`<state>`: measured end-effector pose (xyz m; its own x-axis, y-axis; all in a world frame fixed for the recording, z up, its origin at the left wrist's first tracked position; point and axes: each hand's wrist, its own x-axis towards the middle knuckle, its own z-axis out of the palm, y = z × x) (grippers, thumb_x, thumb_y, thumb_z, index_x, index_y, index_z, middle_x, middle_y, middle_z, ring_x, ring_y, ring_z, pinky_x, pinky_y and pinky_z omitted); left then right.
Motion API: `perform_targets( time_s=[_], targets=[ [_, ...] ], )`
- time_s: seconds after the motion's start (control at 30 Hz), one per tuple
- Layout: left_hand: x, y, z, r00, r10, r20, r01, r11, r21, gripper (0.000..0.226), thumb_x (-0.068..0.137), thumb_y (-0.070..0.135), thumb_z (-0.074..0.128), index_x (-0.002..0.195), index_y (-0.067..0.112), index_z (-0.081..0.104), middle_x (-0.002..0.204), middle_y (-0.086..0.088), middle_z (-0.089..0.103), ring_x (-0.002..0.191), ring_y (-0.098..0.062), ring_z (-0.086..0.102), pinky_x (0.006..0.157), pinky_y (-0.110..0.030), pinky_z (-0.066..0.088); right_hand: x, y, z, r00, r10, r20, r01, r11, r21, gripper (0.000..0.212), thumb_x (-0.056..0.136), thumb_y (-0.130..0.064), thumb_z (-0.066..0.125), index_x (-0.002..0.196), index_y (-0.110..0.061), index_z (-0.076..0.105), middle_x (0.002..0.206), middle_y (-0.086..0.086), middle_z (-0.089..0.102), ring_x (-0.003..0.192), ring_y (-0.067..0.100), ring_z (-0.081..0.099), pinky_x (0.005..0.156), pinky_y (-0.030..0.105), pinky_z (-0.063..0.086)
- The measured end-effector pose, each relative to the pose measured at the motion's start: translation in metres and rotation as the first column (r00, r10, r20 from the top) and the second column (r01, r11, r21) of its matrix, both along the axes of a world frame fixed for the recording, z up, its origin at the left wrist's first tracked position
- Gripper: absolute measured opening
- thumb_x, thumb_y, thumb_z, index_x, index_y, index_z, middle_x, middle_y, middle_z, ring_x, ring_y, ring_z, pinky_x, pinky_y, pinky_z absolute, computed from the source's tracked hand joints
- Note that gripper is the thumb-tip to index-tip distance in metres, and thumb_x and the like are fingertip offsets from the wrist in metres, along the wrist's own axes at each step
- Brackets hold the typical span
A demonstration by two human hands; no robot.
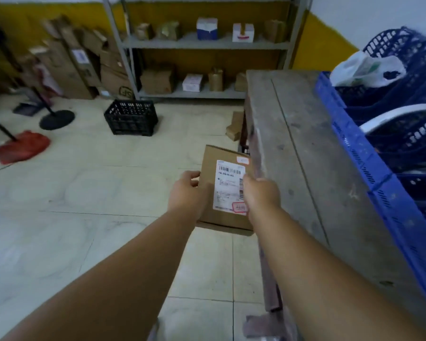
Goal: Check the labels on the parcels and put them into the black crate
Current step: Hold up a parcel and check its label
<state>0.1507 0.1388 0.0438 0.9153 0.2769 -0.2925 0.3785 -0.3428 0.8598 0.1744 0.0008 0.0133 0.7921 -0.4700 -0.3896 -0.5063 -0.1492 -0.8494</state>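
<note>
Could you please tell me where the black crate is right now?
The black crate stands on the floor in the upper left of the head view, just before the metal shelf.

Your single head-worn camera looks forward and down, close over your forearms, across the pale tiled floor (pixel 84 193) toward the grey metal shelving rack (pixel 207 44), the worn grey table (pixel 305 143) at right.
</note>
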Motion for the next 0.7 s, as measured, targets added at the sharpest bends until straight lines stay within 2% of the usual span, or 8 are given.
perform_targets(
  time_s=[0.07, 0.13, 0.2, 0.3, 0.37, 0.5, 0.63, 0.7],
  targets=[
    [0.014, 0.050, 0.016, 0.995, 0.097, 0.032, -0.093, 0.991, -0.101, 0.037, 0.093, 0.040, 0.053, 0.129, 0.041, 0.045, 0.102, 0.011, 0.065, 0.082, -0.011, 0.065, 0.060, -0.029, 0.052, 0.027, 0.051, 0.022, 0.993, 0.076, 0.086, -0.080, 0.996, 0.044, 0.027, 0.088, -0.042, 0.055, 0.086, -0.017, 0.063, 0.081, 0.003, 0.073, 0.070, 0.024, 0.073, 0.067, 0.044, 0.063],
    [0.029, 0.103, 0.027, 0.982, 0.168, 0.083, -0.153, 0.974, -0.169, 0.041, 0.097, 0.043, 0.049, 0.136, 0.044, 0.036, 0.107, 0.009, 0.065, 0.087, -0.015, 0.068, 0.069, -0.037, 0.058, 0.054, 0.112, 0.043, 0.966, 0.179, 0.188, -0.176, 0.984, -0.032, 0.024, 0.088, -0.045, 0.056, 0.094, -0.021, 0.057, 0.083, -0.002, 0.069, 0.068, 0.018, 0.069, 0.060, 0.035, 0.061],
    [0.045, 0.158, 0.038, 0.962, 0.216, 0.168, -0.189, 0.968, -0.163, 0.043, 0.099, 0.044, 0.046, 0.140, 0.042, 0.032, 0.111, 0.009, 0.065, 0.087, -0.013, 0.068, 0.071, -0.038, 0.059, 0.075, 0.173, 0.063, 0.922, 0.287, 0.261, -0.271, 0.958, -0.099, 0.024, 0.092, -0.044, 0.054, 0.101, -0.023, 0.049, 0.088, -0.004, 0.065, 0.068, 0.013, 0.066, 0.050, 0.027, 0.056],
    [0.074, 0.238, 0.057, 0.933, 0.241, 0.268, -0.220, 0.970, -0.108, 0.047, 0.100, 0.047, 0.042, 0.145, 0.045, 0.025, 0.117, 0.011, 0.062, 0.088, -0.011, 0.068, 0.069, -0.036, 0.060, 0.099, 0.260, 0.089, 0.836, 0.383, 0.394, -0.342, 0.924, -0.172, 0.023, 0.098, -0.045, 0.053, 0.109, -0.032, 0.038, 0.105, -0.009, 0.061, 0.084, 0.016, 0.068, 0.063, 0.032, 0.062],
    [0.093, 0.288, 0.071, 0.906, 0.249, 0.342, -0.239, 0.968, -0.073, 0.049, 0.101, 0.045, 0.040, 0.147, 0.045, 0.022, 0.118, 0.013, 0.059, 0.088, -0.006, 0.064, 0.065, -0.030, 0.057, 0.116, 0.314, 0.099, 0.759, 0.420, 0.497, -0.367, 0.907, -0.206, 0.023, 0.100, -0.045, 0.051, 0.114, -0.039, 0.033, 0.114, -0.010, 0.058, 0.095, 0.016, 0.067, 0.069, 0.030, 0.062],
    [0.133, 0.367, 0.096, 0.868, 0.275, 0.413, -0.275, 0.960, -0.060, 0.050, 0.103, 0.042, 0.038, 0.148, 0.047, 0.019, 0.117, 0.017, 0.056, 0.086, 0.001, 0.059, 0.059, -0.023, 0.051, 0.156, 0.396, 0.114, 0.643, 0.425, 0.637, -0.347, 0.903, -0.252, 0.036, 0.099, -0.052, 0.047, 0.130, -0.039, 0.033, 0.131, -0.007, 0.059, 0.109, 0.015, 0.064, 0.077, 0.032, 0.062],
    [0.190, 0.410, 0.101, 0.860, 0.250, 0.444, -0.248, 0.967, -0.065, 0.046, 0.104, 0.040, 0.037, 0.147, 0.046, 0.022, 0.119, 0.017, 0.058, 0.091, -0.001, 0.061, 0.060, -0.022, 0.052, 0.215, 0.438, 0.115, 0.633, 0.410, 0.657, -0.325, 0.911, -0.255, 0.041, 0.100, -0.051, 0.046, 0.134, -0.034, 0.034, 0.132, -0.006, 0.058, 0.111, 0.015, 0.063, 0.074, 0.023, 0.058],
    [0.224, 0.419, 0.094, 0.863, 0.251, 0.439, -0.239, 0.967, -0.084, 0.045, 0.104, 0.039, 0.037, 0.146, 0.045, 0.024, 0.120, 0.018, 0.057, 0.098, -0.005, 0.061, 0.066, -0.024, 0.052, 0.249, 0.446, 0.110, 0.638, 0.406, 0.654, -0.285, 0.914, -0.289, 0.042, 0.100, -0.051, 0.046, 0.136, -0.032, 0.034, 0.133, -0.005, 0.058, 0.112, 0.016, 0.063, 0.078, 0.028, 0.060]
  ],
)
